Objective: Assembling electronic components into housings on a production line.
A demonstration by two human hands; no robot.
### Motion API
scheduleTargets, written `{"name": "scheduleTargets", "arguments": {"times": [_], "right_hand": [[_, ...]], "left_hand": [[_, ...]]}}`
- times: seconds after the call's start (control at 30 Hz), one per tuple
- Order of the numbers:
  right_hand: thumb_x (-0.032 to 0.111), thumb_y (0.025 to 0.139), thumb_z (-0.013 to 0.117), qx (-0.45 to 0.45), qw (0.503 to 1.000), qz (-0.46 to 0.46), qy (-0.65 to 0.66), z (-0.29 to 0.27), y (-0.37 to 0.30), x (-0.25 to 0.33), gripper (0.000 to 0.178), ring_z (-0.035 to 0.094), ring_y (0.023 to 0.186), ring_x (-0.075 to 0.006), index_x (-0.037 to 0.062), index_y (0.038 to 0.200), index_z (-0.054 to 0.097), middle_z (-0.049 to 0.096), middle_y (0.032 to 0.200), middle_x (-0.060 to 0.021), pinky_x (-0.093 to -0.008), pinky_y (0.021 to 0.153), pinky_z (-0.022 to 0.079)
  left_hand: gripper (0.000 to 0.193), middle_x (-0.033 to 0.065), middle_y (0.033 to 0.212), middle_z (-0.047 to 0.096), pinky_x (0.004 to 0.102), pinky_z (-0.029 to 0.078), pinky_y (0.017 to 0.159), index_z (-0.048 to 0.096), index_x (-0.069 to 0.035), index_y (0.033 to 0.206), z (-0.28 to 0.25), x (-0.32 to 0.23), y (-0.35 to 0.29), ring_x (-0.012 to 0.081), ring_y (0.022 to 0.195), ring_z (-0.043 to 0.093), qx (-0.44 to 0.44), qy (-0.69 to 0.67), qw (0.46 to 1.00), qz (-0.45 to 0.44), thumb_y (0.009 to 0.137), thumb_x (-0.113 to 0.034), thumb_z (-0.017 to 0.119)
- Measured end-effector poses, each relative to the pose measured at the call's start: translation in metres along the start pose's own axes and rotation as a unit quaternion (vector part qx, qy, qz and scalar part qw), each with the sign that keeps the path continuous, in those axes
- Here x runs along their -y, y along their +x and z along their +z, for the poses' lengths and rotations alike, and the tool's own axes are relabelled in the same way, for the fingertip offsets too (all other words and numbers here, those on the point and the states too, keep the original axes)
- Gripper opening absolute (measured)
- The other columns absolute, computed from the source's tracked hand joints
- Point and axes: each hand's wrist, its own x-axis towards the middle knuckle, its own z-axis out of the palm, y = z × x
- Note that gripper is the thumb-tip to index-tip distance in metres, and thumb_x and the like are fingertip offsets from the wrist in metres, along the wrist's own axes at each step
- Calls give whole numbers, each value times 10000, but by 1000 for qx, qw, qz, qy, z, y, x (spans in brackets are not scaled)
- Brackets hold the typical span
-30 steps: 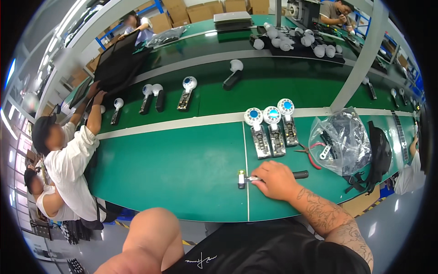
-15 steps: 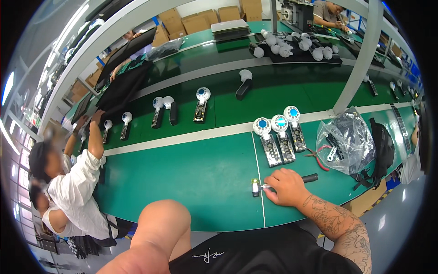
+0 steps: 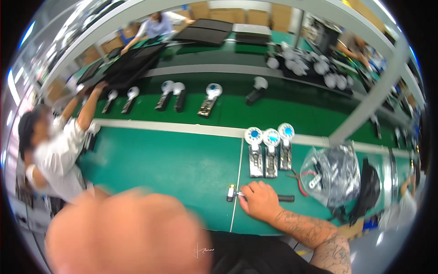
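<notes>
The right hand [image 3: 258, 202] hasn't budged over the last second, fingers still curled on a slim black-handled tool [image 3: 284, 198], tip at a small part [image 3: 231, 192] on the green bench [image 3: 173, 164]. Only the view swung closer. Left hand's out of sight.

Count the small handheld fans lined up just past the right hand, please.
3. The left fan, middle fan and right fan lie side by side beyond the right hand. More lie on the far belt.

green table [image 3: 182, 164], white stripe [image 3: 169, 128], black tool handle [image 3: 286, 198]
</notes>
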Motion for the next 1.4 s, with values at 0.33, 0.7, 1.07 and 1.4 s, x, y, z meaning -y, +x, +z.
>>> {"name": "scheduleTargets", "arguments": {"times": [0.33, 0.7, 1.07, 1.4], "right_hand": [[235, 864, 756, 77, 992, 56, 87, -6, -11, -14, 263, 625, 831, -297, 157, 1107, 693, 621, 958, -61, -424, 752, 538], [198, 890, 727, 71, 989, 59, 113, -9, -17, -23, 215, 645, 878, -311, 149, 1096, 691, 644, 987, -80, -442, 786, 552], [154, 866, 706, 39, 999, -2, 37, -26, -11, 16, 221, 631, 844, -364, 126, 1082, 663, 635, 958, -110, -483, 725, 523], [116, 872, 684, 53, 998, 2, 27, -31, -1, 49, 224, 608, 853, -358, 101, 1093, 649, 628, 982, -119, -466, 742, 503]], "left_hand": [[324, 106, 1467, 573, 451, 494, 953, 742, -83, 1055, 56, 2, -32, 286, 1262, 538, 14, 88, 967, -240, 1033, -328, 532], [405, 207, 1500, 567, 511, 495, 1022, 746, -79, 968, 111, -65, -82, 370, 1296, 562, -17, 119, 812, -571, 1075, -432, 581], [302, 95, 798, 604, 404, 465, 661, 572, -49, 786, -8, -137, -242, 312, 685, 546, 141, 579, 561, -574, 1020, -224, 646], [251, 68, 795, 604, 361, 460, 667, 586, -47, 801, -19, -173, -222, 270, 681, 536, 61, 483, 624, -611, 999, -174, 673]]}}
